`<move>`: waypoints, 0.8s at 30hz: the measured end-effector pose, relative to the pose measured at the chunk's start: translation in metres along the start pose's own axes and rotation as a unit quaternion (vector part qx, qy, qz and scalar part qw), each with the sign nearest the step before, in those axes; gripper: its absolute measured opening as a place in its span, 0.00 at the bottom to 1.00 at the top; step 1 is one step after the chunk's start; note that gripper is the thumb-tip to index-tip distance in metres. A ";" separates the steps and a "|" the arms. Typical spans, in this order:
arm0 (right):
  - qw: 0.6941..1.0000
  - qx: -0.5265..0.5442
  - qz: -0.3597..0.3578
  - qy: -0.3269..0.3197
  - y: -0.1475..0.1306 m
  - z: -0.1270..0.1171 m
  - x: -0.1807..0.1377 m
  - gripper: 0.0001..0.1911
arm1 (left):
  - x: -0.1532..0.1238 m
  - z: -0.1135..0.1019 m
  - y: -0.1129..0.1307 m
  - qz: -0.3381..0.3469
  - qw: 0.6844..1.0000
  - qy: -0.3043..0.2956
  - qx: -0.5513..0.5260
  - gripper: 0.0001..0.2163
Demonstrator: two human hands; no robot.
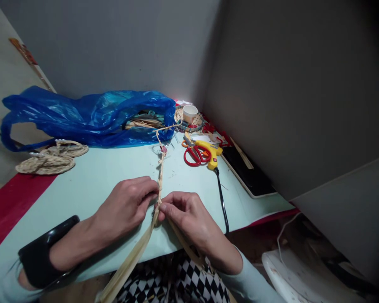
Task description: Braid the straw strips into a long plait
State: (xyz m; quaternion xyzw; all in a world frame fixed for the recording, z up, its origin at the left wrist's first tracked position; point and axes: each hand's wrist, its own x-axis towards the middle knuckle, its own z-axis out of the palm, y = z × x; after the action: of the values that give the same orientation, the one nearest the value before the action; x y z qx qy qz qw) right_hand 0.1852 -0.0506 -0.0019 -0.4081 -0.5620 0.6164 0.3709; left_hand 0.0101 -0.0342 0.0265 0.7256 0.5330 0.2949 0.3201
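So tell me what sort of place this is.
Probably a home craft corner for straw weaving: both hands pinch a braid on the table, with a glue gun, scissors and woven mats nearby.

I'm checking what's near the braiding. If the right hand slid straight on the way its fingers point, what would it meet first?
The right hand points leftward at the tan straw braid it pinches; just beyond, it would likely meet the left hand's fingertips, though depth is hard to judge.

One head-worn camera looks forward and down, close over the pale green table (91, 176), toward the grey walls behind it.
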 end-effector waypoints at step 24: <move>0.965 -0.246 -0.079 0.052 -0.001 0.001 -0.016 0.12 | -0.016 0.014 -0.012 -0.107 0.974 -0.136 -0.145 0.13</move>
State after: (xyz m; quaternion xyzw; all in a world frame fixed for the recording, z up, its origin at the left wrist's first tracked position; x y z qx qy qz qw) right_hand 0.1902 -0.0662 0.0001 -0.4724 -0.7066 0.4059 0.3358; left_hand 0.0098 -0.0494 0.0068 0.6432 0.5110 0.2319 0.5210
